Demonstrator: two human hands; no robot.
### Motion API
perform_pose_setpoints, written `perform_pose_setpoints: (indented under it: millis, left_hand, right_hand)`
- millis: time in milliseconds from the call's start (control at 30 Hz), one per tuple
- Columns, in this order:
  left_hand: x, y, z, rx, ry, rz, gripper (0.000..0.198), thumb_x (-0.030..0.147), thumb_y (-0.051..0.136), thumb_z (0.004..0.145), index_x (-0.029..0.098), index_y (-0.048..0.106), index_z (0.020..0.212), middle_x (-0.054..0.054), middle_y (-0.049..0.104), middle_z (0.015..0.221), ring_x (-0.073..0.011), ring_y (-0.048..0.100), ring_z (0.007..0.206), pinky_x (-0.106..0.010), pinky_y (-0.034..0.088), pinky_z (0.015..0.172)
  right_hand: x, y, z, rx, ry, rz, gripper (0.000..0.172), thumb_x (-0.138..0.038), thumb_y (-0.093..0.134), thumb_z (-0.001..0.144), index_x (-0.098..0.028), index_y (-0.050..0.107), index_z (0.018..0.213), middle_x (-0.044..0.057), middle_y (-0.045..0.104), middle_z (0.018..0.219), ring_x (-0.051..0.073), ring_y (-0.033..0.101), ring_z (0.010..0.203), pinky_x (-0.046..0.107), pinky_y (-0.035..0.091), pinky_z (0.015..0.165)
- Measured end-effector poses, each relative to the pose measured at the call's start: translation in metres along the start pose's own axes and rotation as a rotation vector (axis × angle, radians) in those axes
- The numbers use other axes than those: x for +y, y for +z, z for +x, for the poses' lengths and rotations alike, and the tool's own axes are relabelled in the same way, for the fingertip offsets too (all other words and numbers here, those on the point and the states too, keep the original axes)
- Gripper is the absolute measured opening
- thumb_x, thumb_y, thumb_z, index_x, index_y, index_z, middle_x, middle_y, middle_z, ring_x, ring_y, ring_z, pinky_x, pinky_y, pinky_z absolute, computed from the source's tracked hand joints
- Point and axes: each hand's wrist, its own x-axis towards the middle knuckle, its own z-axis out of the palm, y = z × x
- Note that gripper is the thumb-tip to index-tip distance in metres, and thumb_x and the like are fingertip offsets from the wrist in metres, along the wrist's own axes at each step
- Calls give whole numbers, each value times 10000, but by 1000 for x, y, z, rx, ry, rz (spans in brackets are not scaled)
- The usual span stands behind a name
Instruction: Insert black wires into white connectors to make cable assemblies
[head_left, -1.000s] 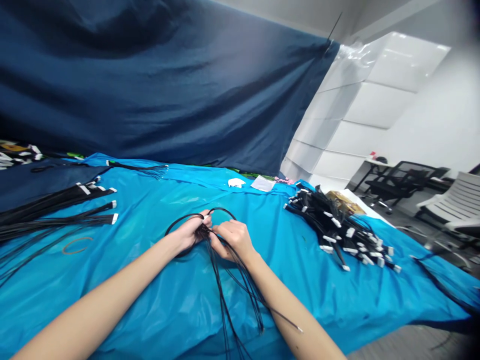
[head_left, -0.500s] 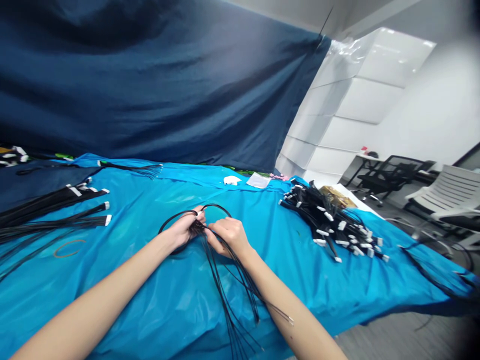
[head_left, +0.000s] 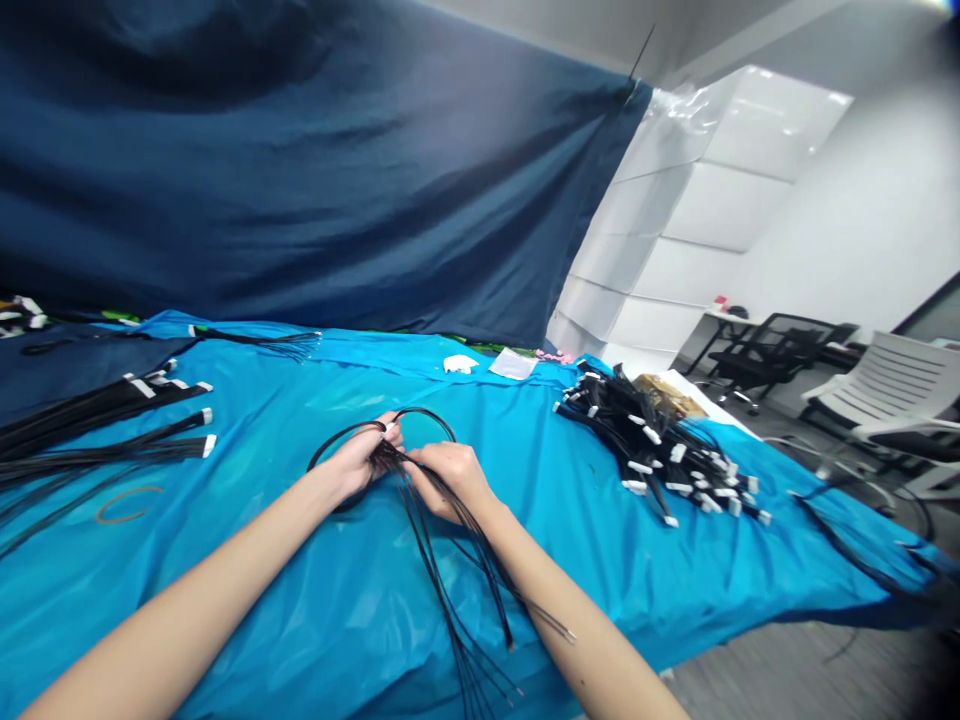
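Note:
A bundle of thin black cables [head_left: 439, 575] is held between my two hands over the blue cloth. My left hand [head_left: 364, 458] is closed around the gathered part, where the cables curve into loops on both sides. Just to its right, my right hand [head_left: 454, 480] has its fingers closed on the cables near the same spot. The loose cable ends fan out downward, some lying across my right forearm. A small white piece shows at the top of the left fingers.
More black cables with white connectors lie at the left [head_left: 105, 410] and in a pile at the right [head_left: 660, 440]. White scraps [head_left: 514, 364] sit at the back of the blue cloth [head_left: 300, 590]. A dark blue curtain [head_left: 300, 180] hangs behind.
The view has shifted slightly, so everything sits a little further left. My right hand is slightly farther from my left hand; both still hold the cables.

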Motion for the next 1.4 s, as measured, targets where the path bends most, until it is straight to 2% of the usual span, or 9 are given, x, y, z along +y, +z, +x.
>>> perform_pose_setpoints:
  millis: [133,433,733,1000,1233,1400]
  left_hand:
    - [0,-2,1,-9,-4,-6,131,56,479,645,170,418,627,85,356,410,-35,313,327,-145,254,341]
    - [-1,-1,-1,17,-9,10,135,65,508,646,168,454,713,100,348,422,-31,310,327,-140,231,337]
    - [-2,-3,2,12,-21,-7,123,81,482,645,175,409,614,91,352,403,-36,305,319,-146,232,331]
    - [-2,0,-2,48,-33,-4,176,19,474,629,169,456,719,99,360,412,-39,338,328,-133,254,346]
    - [-1,1,-1,29,-39,-23,135,68,458,683,172,398,621,91,353,393,-35,307,312,-141,258,341]
    - [0,2,-4,34,-35,-13,129,36,444,682,164,440,672,88,364,405,-34,323,324,-133,251,341]
  right_hand:
    - [-1,2,0,-22,11,37,160,-214,405,870,-163,553,900,20,622,722,107,577,633,197,402,632]
    - [-2,1,1,-36,46,85,170,-214,405,870,-160,565,881,27,624,738,109,587,657,185,415,634]
    - [-1,6,0,-13,99,236,147,-202,432,854,-174,565,910,30,643,814,107,610,710,172,442,680]
    - [-4,2,2,-25,127,254,170,-205,424,859,-162,585,891,33,645,796,109,611,696,170,442,668]
    - [-4,0,1,-43,156,282,187,-217,410,856,-174,583,912,36,647,798,119,605,682,184,443,661]
    - [-5,-1,1,-61,140,255,184,-217,409,851,-178,582,904,30,638,771,115,591,658,182,424,641]
